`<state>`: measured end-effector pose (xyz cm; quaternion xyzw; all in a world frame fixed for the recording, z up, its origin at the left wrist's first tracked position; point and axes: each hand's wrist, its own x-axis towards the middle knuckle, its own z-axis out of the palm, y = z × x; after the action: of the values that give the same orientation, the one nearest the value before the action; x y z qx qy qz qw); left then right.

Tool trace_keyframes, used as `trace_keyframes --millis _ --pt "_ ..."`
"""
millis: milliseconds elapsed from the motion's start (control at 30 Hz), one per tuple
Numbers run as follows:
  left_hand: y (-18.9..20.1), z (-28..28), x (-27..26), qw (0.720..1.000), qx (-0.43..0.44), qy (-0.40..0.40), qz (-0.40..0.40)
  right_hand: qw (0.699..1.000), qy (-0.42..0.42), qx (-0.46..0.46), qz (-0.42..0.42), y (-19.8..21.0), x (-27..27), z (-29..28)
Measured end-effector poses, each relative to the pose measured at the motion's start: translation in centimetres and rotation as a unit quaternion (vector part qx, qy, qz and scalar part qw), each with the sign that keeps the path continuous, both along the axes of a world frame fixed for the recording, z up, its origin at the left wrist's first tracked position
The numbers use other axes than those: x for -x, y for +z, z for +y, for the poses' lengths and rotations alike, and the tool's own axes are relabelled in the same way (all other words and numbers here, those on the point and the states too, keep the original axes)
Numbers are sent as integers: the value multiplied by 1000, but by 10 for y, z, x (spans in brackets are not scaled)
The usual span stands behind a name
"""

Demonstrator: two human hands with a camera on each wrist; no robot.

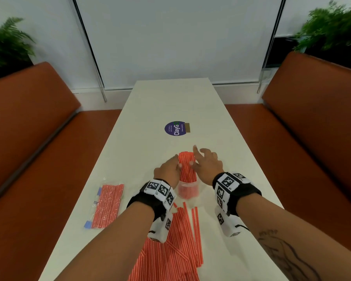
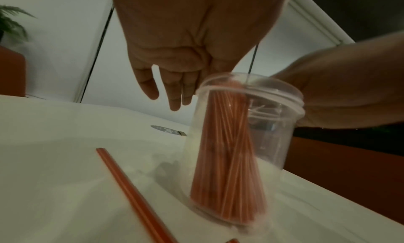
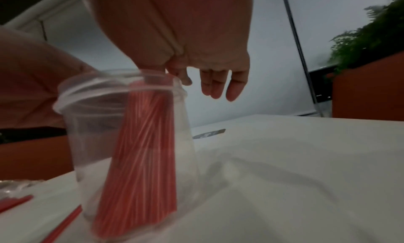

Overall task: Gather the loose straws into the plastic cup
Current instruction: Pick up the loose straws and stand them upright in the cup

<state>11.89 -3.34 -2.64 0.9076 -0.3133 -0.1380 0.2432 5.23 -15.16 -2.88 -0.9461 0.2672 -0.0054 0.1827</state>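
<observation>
A clear plastic cup (image 1: 187, 191) (image 2: 273, 125) (image 3: 87, 134) stands upright on the white table (image 1: 170, 102). A thick bundle of red striped straws (image 1: 186, 167) (image 2: 223, 160) (image 3: 144, 151) stands in it, leaning to one side of the rim. My left hand (image 1: 167, 170) (image 2: 174, 56) and right hand (image 1: 208, 164) (image 3: 196, 47) flank the bundle above the rim. Both thumbs touch it, while the other fingers stay straight and spread away. Several loose straws (image 1: 170, 250) (image 2: 122, 177) lie in a pile near the front edge, under my forearms.
A clear packet of straws (image 1: 107, 205) lies left of the cup near the table's left edge. A round purple sticker (image 1: 175, 128) sits mid-table beyond the cup. Orange benches (image 1: 28, 138) (image 1: 312, 128) run along both long sides.
</observation>
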Motion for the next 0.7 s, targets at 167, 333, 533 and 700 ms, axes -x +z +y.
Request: trace_keyframes --millis 167,333,533,700 --pt "4 -11 2 998 68 15 2 998 42 21 -32 6 -7 3" --pt "-2 -12 -3 985 164 55 10 988 13 -100 -114 11 -7 7" --pt "-1 -7 -14 983 175 46 -19 989 -11 -97 -108 15 -5 -3" --pt "0 3 -14 979 153 0 -134 992 52 25 -111 13 11 1"
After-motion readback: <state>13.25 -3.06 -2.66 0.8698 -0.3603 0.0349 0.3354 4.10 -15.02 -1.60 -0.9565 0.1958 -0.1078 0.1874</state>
